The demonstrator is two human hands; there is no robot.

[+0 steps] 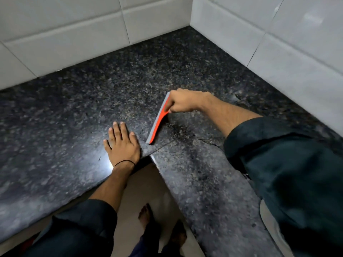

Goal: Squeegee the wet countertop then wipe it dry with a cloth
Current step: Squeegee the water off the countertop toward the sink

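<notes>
Nearest to us, below the inner corner of the L-shaped counter, we saw two bare feet (148, 216) on a pale floor (141, 184), with dark sleeves (278, 164) framing the view on both sides. The countertop (65, 108) was dark speckled granite, its front edges meeting at that inner corner, where a seam ran across the stone. Our left hand (121, 145) lay just beyond the front edge beside the inner corner — palm down, fingers spread and flat on the stone, grasping nothing; a thin black band (124, 162) circled the wrist. Just to the right of it, past the seam, stood the squeegee (158, 119), an orange body with a grey blade, its long edge down on the counter and running from near the seam diagonally toward the back. Our right hand (182, 102) was closed in a fist around the squeegee's handle at its far end, the forearm reaching in from the right over the right-hand run of the counter. Dark wet patches and streaks showed on the stone just right of the blade. Farther back, the granite ran into the rear corner — there white wall tiles (92, 38) rose on both sides.
</notes>
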